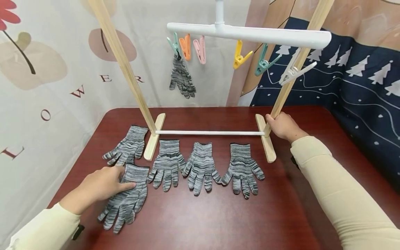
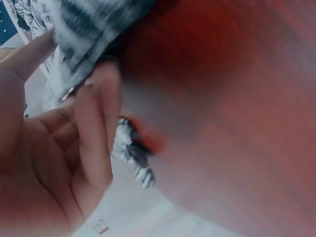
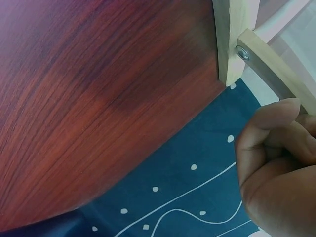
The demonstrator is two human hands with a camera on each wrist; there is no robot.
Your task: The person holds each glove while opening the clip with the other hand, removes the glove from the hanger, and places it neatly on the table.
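My left hand [image 1: 100, 184] pinches a grey-and-black knitted glove [image 1: 126, 205] near its cuff, with the thumb on top. In the left wrist view the curled fingers [image 2: 96, 128] lie under the cloth [image 2: 94, 29]. My right hand [image 1: 285, 126] grips the right wooden post [image 1: 284, 92] of a drying rack, low down near its foot [image 1: 268, 147]. Another knitted glove [image 1: 129, 144] lies just behind the held one. Three more, a left one [image 1: 167, 161], a middle one [image 1: 201, 165] and a right one [image 1: 242, 166], lie in a row, fingers toward me.
Above hangs a white bar [image 1: 250, 34] with several clothespins. A mint clothespin [image 1: 175, 43] holds a hanging glove [image 1: 181, 78]; orange [image 1: 186, 47], pink [image 1: 200, 50], yellow [image 1: 240, 57], teal [image 1: 265, 62] and white [image 1: 293, 73] clothespins hold nothing. A white rod [image 1: 209, 132] joins the rack's feet on the red-brown table [image 1: 218, 222].
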